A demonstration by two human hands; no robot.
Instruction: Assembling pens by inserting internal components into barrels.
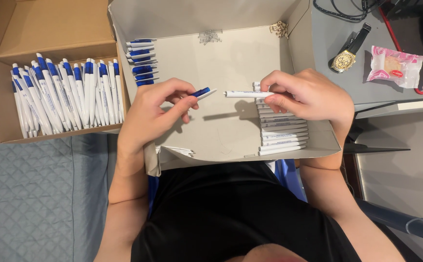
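Observation:
My left hand [151,111] pinches a blue and white pen upper part [202,92], its tip pointing right. My right hand [302,94] grips a white pen barrel [243,94] that points left toward it; a small gap separates the two pieces. Both hands hover over a shallow white box [231,53] on my lap. A stack of white barrels [283,133] lies in the box under my right hand. Blue-clipped pen tops [141,60] are stacked at the box's far left. A few thin white parts [177,151] rest near the box's front left.
A brown cardboard box [5,131] at the left holds several assembled blue and white pens [66,97]. Small springs [210,35] lie at the white box's back. On the grey desk at right sit a gold wristwatch [344,59], a pink wrapped snack [395,66] and cables [340,9].

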